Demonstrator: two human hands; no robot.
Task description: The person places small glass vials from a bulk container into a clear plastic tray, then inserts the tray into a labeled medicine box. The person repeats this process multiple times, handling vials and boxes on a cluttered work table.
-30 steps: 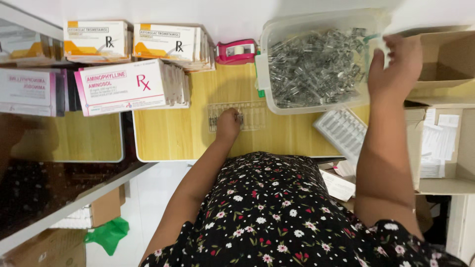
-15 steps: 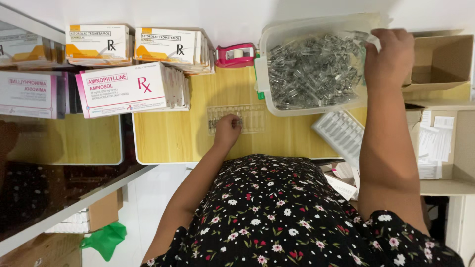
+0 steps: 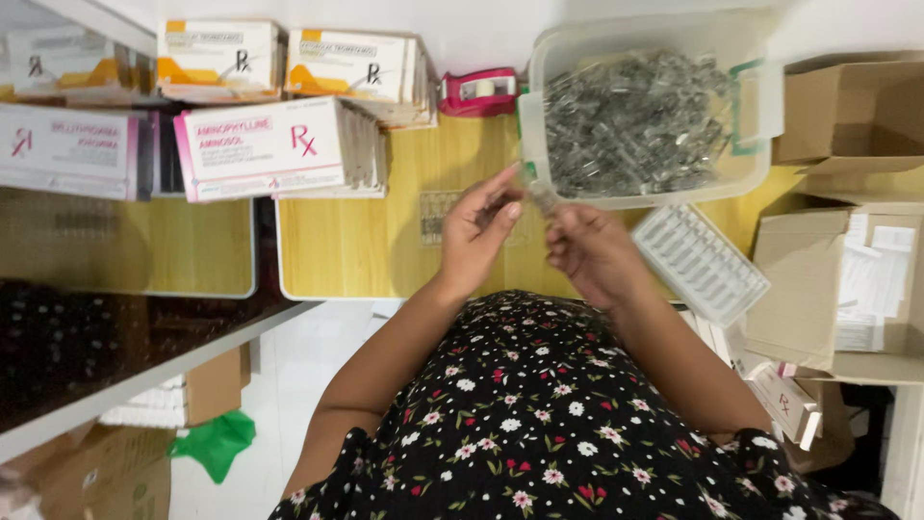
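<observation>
A person in a flowered black dress works over a yellow wooden table point(image 3: 337, 241), both hands raised just above its near edge. The right hand point(image 3: 595, 252) pinches what appears to be a small clear glass ampoule point(image 3: 541, 197) between thumb and fingertips; the vial juts from the top of the grip toward 11 o'clock, its long axis slanting up and left, though blur hides its finer shape. The left hand point(image 3: 478, 231), just beside it at 9 o'clock, curls its fingers with the forefinger stretched toward the vial; whether it grasps anything cannot be told. At 1 o'clock from the hands stands a translucent plastic tub point(image 3: 751, 183) heaped with glinting ampoules. A ribbed white plastic tray point(image 3: 700, 262) lies tilted at 3 o'clock. A second, clear tray point(image 3: 433, 214) lies flat on the wood behind the left hand.
</observation>
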